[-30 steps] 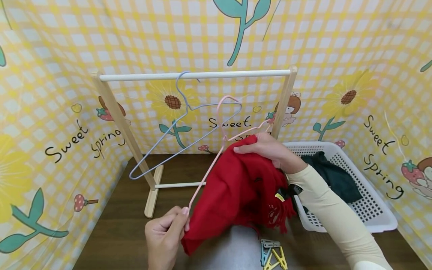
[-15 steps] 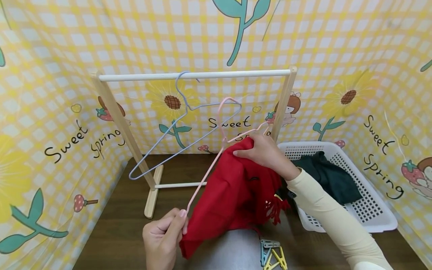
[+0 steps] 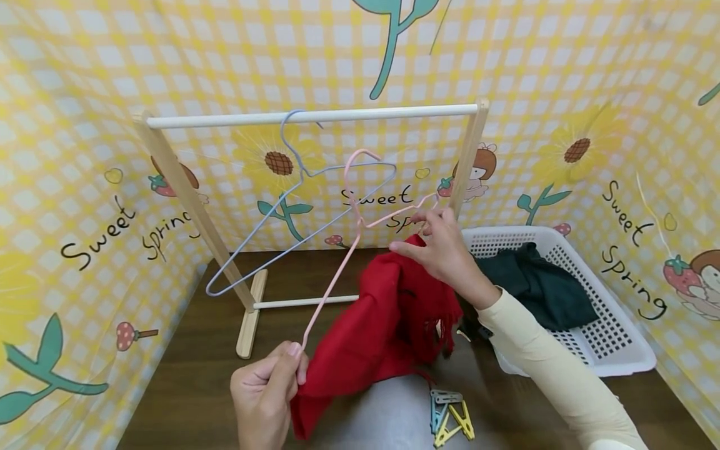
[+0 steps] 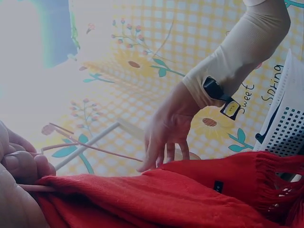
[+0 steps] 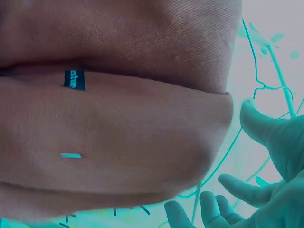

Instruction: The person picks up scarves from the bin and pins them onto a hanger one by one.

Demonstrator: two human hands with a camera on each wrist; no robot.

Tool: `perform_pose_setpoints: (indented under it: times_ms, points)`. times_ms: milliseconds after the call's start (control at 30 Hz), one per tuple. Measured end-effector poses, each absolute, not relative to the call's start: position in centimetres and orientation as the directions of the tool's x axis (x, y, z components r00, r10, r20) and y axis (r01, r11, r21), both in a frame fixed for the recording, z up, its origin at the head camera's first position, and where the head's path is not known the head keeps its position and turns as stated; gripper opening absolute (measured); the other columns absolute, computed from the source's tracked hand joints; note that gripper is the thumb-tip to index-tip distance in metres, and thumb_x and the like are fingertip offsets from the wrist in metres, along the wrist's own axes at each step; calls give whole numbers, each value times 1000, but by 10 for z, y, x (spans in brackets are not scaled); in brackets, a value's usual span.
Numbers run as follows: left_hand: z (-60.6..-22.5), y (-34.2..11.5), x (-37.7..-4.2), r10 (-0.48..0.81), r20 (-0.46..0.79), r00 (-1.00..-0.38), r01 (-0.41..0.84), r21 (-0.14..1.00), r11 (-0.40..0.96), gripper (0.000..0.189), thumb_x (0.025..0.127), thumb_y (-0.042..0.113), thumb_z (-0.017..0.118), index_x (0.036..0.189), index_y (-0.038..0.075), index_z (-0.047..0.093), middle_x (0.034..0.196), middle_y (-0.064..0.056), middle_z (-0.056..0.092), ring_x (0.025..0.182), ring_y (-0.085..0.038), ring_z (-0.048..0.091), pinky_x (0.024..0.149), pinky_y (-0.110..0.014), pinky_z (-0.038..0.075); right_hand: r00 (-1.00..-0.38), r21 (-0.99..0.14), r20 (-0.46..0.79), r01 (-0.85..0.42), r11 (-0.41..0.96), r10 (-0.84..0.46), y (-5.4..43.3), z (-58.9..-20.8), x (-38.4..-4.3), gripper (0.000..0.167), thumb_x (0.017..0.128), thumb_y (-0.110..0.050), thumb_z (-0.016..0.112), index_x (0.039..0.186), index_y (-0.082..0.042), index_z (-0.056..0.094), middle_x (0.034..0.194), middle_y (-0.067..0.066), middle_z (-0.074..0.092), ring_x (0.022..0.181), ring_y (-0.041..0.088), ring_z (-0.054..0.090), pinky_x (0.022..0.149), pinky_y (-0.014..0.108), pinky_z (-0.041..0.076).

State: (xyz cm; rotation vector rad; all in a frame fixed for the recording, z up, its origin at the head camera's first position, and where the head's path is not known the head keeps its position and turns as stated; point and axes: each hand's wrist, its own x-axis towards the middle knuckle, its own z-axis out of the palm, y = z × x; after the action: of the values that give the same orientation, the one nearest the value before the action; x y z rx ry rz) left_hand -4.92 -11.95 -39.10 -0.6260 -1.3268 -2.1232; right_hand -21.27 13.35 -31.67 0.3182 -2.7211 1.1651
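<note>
In the head view my left hand (image 3: 269, 390) pinches the lower left end of a pink clothes hanger (image 3: 332, 287), beside the edge of a red fringed scarf (image 3: 374, 319). The scarf is draped over the hanger's lower part, hiding its bottom bar. My right hand (image 3: 447, 250) is at the scarf's top, near the hanger's right arm. Its thumb and fingers stand apart in the right wrist view, clear of the cloth. A small dark label (image 4: 218, 186) shows on the scarf in the left wrist view.
A blue hanger (image 3: 253, 234) hangs from the white rail (image 3: 382, 114) of a wooden rack. Dark green cloth (image 3: 540, 287) lies in a white basket (image 3: 624, 337) at the right. Teal, grey and yellow clothespins (image 3: 450, 415) lie at the front.
My right hand has let go of the scarf's upper edge and spread its fingers. The cloth's top has sagged a little. My left hand keeps its pinch; the head view has shifted slightly.
</note>
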Motion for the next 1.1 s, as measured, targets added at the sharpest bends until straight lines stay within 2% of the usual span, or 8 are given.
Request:
perform_pose_setpoints:
  times_ms: [133, 300, 467, 567, 633, 733, 933, 1100]
  points:
    - [-391, -119, -50, -213, 634, -744, 660, 648, -380, 48, 90, -30, 35, 50, -3, 38, 55, -13, 39, 51, -20, 26, 43, -31, 17, -971, -749, 236, -207, 629, -38, 143, -325, -208, 55, 86, -42, 81, 123, -7, 59, 124, 17, 48, 110, 32, 57, 89, 45, 51]
    - [-389, -117, -50, -225, 640, -735, 667, 621, -412, 50, 90, -31, 33, 49, -2, 37, 54, -13, 38, 51, -20, 25, 43, -31, 16, -982, -789, 187, -166, 591, -26, 162, -342, -208, 52, 90, -44, 77, 120, -5, 61, 120, 17, 58, 105, 29, 60, 89, 40, 51]
    - [-387, -116, -51, -224, 643, -732, 664, 603, -442, 51, 90, -31, 29, 49, -1, 37, 54, -13, 35, 48, -17, 22, 42, -28, 16, -986, -910, 35, -99, 403, -163, 179, -365, -217, 50, 96, -35, 70, 130, 0, 58, 123, 19, 62, 106, 25, 59, 87, 29, 52]
    - [-388, -115, -51, -217, 640, -737, 657, 603, -453, 50, 90, -31, 28, 50, -2, 38, 55, -13, 36, 46, -16, 20, 41, -26, 15, -958, -959, -64, -19, 284, -278, 183, -379, -220, 51, 98, -30, 69, 137, 0, 55, 122, 15, 65, 104, 21, 62, 86, 27, 55]
    - [-389, -115, -51, -212, 640, -739, 654, 603, -457, 49, 90, -31, 28, 51, -4, 40, 57, -14, 38, 44, -14, 18, 40, -24, 14, -932, -974, -102, 23, 225, -347, 183, -386, -221, 50, 97, -26, 70, 138, 0, 55, 118, 11, 68, 101, 20, 65, 86, 29, 57]
    - [-390, -115, -50, -209, 638, -741, 651, 606, -457, 48, 90, -31, 27, 53, -7, 43, 58, -14, 40, 42, -13, 16, 40, -23, 14, -912, -985, -114, 52, 165, -393, 178, -390, -220, 42, 95, -22, 72, 129, 0, 62, 108, 5, 73, 96, 19, 69, 85, 32, 59]
    - [-390, -115, -49, -222, 630, -744, 652, 614, -446, 47, 91, -31, 29, 53, -8, 44, 57, -14, 40, 42, -14, 17, 40, -24, 15, -923, -989, -128, 94, 111, -362, 172, -380, -220, 12, 93, -23, 73, 92, -11, 77, 90, 1, 77, 83, 18, 72, 77, 34, 61]
    - [-391, -114, -50, -236, 630, -740, 664, 627, -409, 48, 91, -30, 34, 50, -5, 41, 54, -12, 37, 47, -17, 23, 42, -29, 16, -928, -990, -142, 130, 57, -345, 172, -365, -222, 15, 93, -20, 72, 79, -17, 78, 82, -1, 76, 74, 15, 72, 71, 31, 61]
